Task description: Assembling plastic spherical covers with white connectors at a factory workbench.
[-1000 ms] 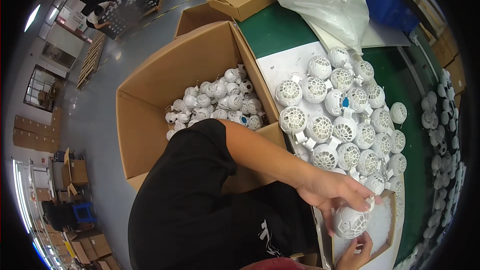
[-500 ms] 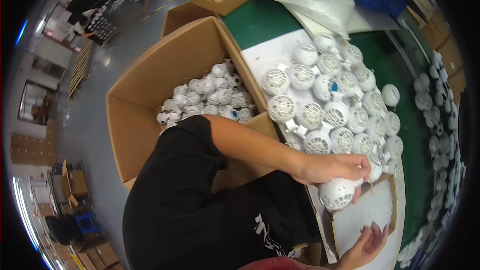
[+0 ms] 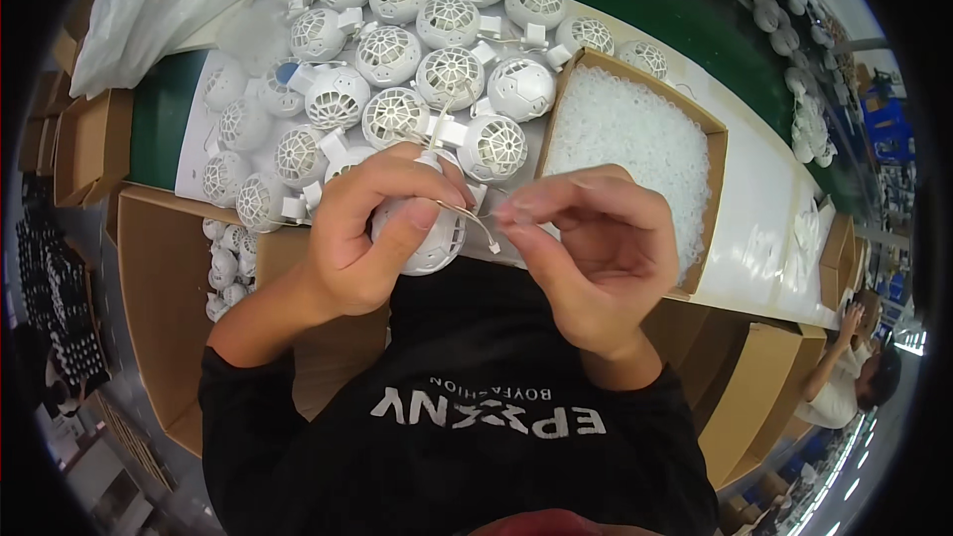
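A white ball-shaped plastic housing (image 3: 437, 253) with a slotted grille is gripped in my left hand (image 3: 367, 228), in front of my chest. A thin cable (image 3: 475, 220) with a small white plug at its end comes out past my left thumb and forefinger. Thumb and forefinger of my right hand (image 3: 606, 248) are pinched together close by the cable. Something thin and pale may sit between those fingertips, too small to name. Beyond my hands, several similar ball housings (image 3: 387, 56) lie in rows on a white sheet.
Right of them stands a shallow cardboard box (image 3: 711, 208) full of small clear plastic pieces (image 3: 625, 129). A large carton (image 3: 159, 318) at the left holds more balls. A plastic bag (image 3: 134, 15) lies at the far left. Another person (image 3: 844, 392) is at the right edge.
My view has swung round to face the table. My right hand has gone from loosely open by the shallow box to a pinch near the cable. The housing stays in my left hand.
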`<state>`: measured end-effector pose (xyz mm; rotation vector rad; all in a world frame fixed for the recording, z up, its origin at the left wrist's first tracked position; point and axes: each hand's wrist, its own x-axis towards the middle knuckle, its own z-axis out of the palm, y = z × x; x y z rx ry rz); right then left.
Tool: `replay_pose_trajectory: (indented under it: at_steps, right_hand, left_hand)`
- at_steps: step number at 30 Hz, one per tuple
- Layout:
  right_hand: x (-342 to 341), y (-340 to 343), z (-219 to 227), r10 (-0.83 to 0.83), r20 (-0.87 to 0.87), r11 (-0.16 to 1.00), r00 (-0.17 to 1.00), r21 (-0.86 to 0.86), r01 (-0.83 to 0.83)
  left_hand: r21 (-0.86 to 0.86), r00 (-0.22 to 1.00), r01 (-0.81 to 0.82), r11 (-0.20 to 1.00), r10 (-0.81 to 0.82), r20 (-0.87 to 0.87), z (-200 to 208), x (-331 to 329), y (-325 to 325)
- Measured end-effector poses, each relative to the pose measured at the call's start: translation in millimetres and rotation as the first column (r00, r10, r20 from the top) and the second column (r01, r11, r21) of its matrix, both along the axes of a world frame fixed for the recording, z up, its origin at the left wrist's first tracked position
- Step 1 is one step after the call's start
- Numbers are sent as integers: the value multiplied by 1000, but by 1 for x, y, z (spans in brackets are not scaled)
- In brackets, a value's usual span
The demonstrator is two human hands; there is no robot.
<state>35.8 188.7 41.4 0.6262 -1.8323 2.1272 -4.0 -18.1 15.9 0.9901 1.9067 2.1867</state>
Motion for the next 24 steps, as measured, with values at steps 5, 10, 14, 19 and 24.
replay_pose_trajectory:
  at_steps: [5, 10, 14, 19, 24]
  right_hand:
    - [3, -1, -11, 53, 17, 997, 998, -48, -52]
    - [10, -5, -12, 96, 39, 992, 995, -90, -92]
    - [7, -11, -14, 8, 1, 1000, 1000, -24, -8]
    - [9, -10, -26, -45, 12, 983, 999, -176, 46]
    - [14, -17, -27, -22, 7, 988, 1000, -151, 23]
  left_hand:
    - [18, 999, -46, 999, 47, -13, -3, 5, 7]
    - [18, 985, -115, 993, 117, -123, -8, 2, 4]
    - [-27, 971, -123, 992, 114, -212, -6, -2, 4]
    - [-35, 972, -123, 992, 113, -206, -6, -2, 5]
    - [6, 972, -135, 991, 133, -193, -8, -3, 3]
